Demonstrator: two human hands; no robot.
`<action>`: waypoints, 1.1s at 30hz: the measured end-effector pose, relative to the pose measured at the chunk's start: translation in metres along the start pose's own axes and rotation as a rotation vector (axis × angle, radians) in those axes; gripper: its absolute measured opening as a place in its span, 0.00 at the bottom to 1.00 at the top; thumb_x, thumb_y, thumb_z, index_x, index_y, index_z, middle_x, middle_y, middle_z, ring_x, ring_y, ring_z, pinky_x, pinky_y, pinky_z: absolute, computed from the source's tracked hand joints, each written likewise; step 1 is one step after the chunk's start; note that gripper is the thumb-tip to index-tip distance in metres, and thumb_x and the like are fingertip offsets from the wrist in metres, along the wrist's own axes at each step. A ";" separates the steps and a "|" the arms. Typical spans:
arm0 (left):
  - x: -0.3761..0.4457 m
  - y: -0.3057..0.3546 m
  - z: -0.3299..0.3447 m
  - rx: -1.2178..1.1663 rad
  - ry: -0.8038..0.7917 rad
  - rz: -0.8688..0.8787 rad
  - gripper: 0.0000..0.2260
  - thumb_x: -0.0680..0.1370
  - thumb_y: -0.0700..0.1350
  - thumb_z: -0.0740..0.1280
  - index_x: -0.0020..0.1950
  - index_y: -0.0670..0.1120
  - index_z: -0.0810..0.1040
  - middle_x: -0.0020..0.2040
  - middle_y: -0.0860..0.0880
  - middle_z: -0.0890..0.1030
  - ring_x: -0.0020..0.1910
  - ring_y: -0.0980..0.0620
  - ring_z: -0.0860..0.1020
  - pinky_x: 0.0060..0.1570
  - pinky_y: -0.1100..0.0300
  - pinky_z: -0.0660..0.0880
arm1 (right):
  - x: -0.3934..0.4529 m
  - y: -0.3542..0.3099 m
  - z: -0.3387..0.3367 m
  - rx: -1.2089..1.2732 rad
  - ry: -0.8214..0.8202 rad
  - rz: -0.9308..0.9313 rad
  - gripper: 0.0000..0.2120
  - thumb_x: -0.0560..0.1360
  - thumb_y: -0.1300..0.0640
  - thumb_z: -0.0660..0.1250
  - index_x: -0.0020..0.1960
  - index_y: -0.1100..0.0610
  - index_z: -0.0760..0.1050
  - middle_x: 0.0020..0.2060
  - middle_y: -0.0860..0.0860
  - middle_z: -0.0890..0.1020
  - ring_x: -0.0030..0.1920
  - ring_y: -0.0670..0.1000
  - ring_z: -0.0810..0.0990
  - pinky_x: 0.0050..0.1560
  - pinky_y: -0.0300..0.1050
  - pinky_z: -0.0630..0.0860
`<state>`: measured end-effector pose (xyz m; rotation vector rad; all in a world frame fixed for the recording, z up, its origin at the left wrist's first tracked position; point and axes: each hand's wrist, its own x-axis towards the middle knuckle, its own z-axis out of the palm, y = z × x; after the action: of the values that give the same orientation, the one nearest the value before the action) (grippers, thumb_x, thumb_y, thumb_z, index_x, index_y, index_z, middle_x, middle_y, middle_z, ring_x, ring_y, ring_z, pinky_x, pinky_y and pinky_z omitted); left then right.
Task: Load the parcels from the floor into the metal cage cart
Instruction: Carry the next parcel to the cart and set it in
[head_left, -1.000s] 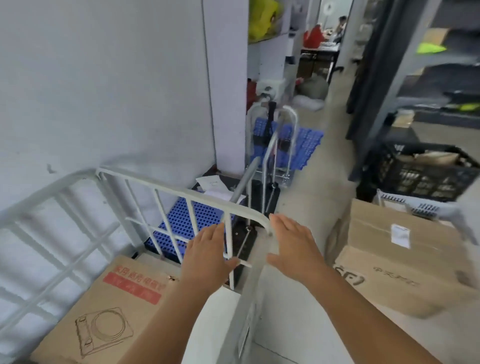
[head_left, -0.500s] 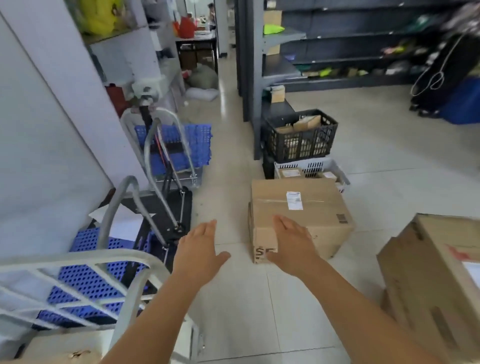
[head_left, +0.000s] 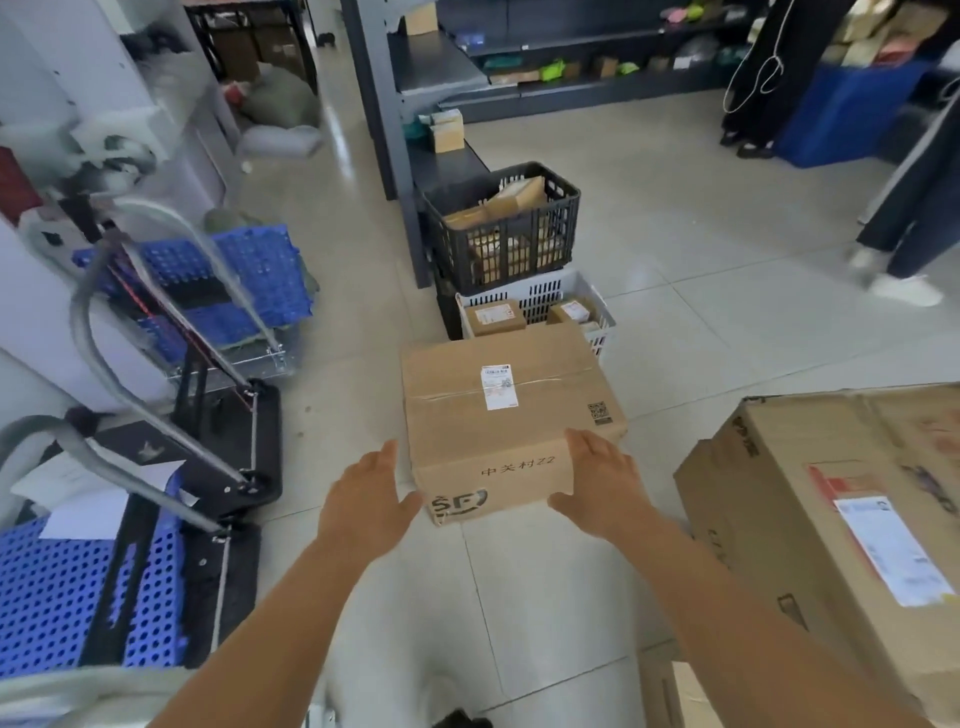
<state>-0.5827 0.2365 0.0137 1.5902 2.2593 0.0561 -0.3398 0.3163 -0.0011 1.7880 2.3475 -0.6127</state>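
While both bare arms reached forward over the pale tiled floor (head_left: 675, 218), the brown cardboard parcel (head_left: 498, 415) with a white shipping label on top and a printed logo on its near face sat on that floor directly ahead. The left hand (head_left: 366, 493) was spread wide with straight fingers at the parcel's near left corner, its thumb at or just short of the cardboard; contact could not be confirmed. The right hand (head_left: 597, 480) was likewise flat and wide, its fingers laid along the near right edge of the parcel, holding nothing in a curl.

A larger brown cardboard box (head_left: 841, 535) with a white-and-red label stood just to the right of the right forearm. Behind the parcel a black plastic crate (head_left: 501, 228) filled with small packets rested on a white plastic basket (head_left: 540, 306) holding small cartons, both beside a dark grey metal shelving unit (head_left: 395, 104). To the left, black platform trolleys with grey handles (head_left: 156, 405) stood near blue perforated plastic panels (head_left: 57, 592). A pale curved bar (head_left: 78, 691) showed blurred at the lower left edge; what it belonged to could not be told. Another person's legs and white shoes (head_left: 904, 260) showed at the far right.
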 end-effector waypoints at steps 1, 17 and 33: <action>0.014 0.003 0.002 -0.001 -0.013 0.004 0.31 0.79 0.56 0.61 0.78 0.47 0.53 0.72 0.48 0.67 0.70 0.47 0.67 0.65 0.53 0.66 | 0.012 0.005 0.000 0.010 -0.004 0.018 0.42 0.76 0.46 0.67 0.79 0.55 0.46 0.77 0.51 0.55 0.77 0.54 0.54 0.75 0.50 0.53; 0.244 0.003 0.047 -0.143 -0.195 -0.106 0.37 0.78 0.55 0.64 0.80 0.49 0.46 0.71 0.45 0.67 0.67 0.44 0.70 0.63 0.49 0.71 | 0.228 0.068 0.007 0.171 -0.113 0.311 0.44 0.75 0.43 0.67 0.80 0.57 0.46 0.78 0.54 0.55 0.76 0.57 0.58 0.74 0.53 0.58; 0.409 -0.023 0.182 -0.197 -0.243 -0.501 0.42 0.75 0.54 0.68 0.80 0.49 0.45 0.77 0.46 0.57 0.71 0.42 0.66 0.64 0.47 0.71 | 0.452 0.178 0.099 0.140 -0.185 0.385 0.46 0.72 0.46 0.72 0.79 0.59 0.50 0.76 0.57 0.59 0.72 0.62 0.64 0.68 0.59 0.67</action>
<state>-0.6632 0.5698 -0.2755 0.8525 2.3036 -0.0446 -0.3171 0.7204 -0.2871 2.0661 1.8138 -0.8533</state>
